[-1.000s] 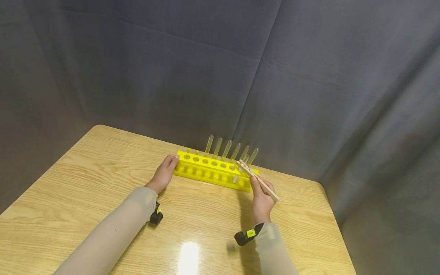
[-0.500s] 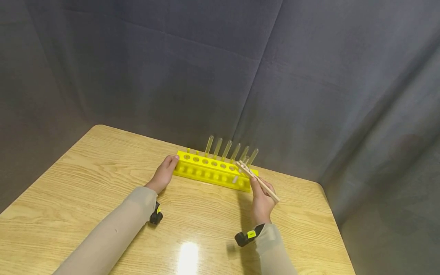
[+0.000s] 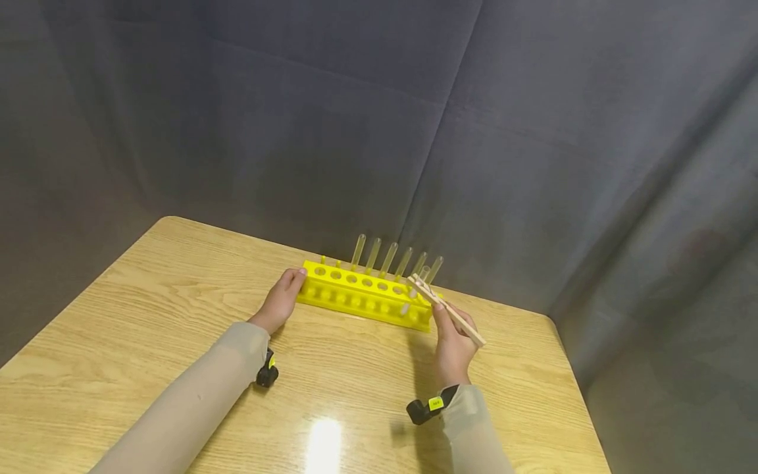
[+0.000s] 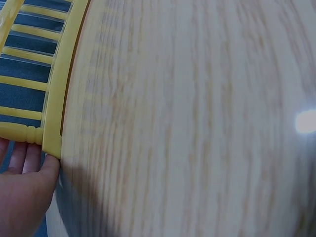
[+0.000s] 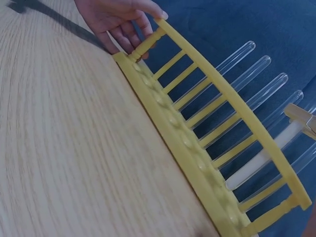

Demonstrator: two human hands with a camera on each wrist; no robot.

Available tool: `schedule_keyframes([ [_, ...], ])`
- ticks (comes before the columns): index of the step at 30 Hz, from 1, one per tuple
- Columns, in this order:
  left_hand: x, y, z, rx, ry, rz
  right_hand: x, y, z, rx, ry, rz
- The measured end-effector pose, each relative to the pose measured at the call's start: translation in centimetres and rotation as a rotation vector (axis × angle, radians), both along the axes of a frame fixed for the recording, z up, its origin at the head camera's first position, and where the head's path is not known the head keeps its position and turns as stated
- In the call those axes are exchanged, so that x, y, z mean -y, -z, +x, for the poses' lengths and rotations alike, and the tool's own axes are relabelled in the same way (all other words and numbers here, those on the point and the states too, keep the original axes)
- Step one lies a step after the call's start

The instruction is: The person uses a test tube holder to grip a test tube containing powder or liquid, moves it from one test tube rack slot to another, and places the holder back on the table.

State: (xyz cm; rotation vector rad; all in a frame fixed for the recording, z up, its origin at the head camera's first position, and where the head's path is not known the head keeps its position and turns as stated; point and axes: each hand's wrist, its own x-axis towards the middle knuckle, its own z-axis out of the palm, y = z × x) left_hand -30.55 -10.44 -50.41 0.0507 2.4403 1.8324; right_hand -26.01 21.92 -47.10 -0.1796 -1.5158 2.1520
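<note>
A yellow test tube rack (image 3: 355, 304) stands toward the back of the table. My left hand (image 3: 278, 303) grips its left end, thumb on the top corner and fingers around the end post. My right hand (image 3: 453, 349) holds a wooden test tube clamp (image 3: 435, 299) by its handles at the rack's right end. The clamp's tip (image 5: 298, 114) is around the upper part of a glass test tube with white contents (image 5: 249, 168). That tube passes down through the rack's top bar toward its base. In the right wrist view, the right hand is nearly all out of frame.
Several clear test tubes (image 3: 374, 255) stand upside down on pegs along the rack's back. Two yellow pegs (image 3: 323, 259) at the left are bare. A grey curtain (image 3: 296, 131) hangs behind the wooden table (image 3: 331, 382).
My right hand has shifted very slightly right, with the clamp's handle end swinging the same way. The left hand keeps its grip on the rack.
</note>
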Motion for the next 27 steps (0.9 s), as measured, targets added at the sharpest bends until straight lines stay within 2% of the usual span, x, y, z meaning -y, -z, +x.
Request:
schedule_keyframes([
  [6,0.1,-0.1,0.0,-0.009,0.0,-0.006,0.0,-0.7,-0.2,-0.049,-0.024,-0.039],
  [15,0.0,0.4,-0.2,-0.003,0.01,0.018,-0.3,-1.4,0.0,-0.072,-0.037,-0.062],
  [19,-0.1,0.2,-0.3,-0.006,0.007,0.028,-0.2,-1.9,0.0,-0.114,-0.063,-0.094],
  [27,0.0,0.0,0.0,0.001,0.006,0.035,0.1,-2.7,0.1,-0.14,-0.056,-0.138],
])
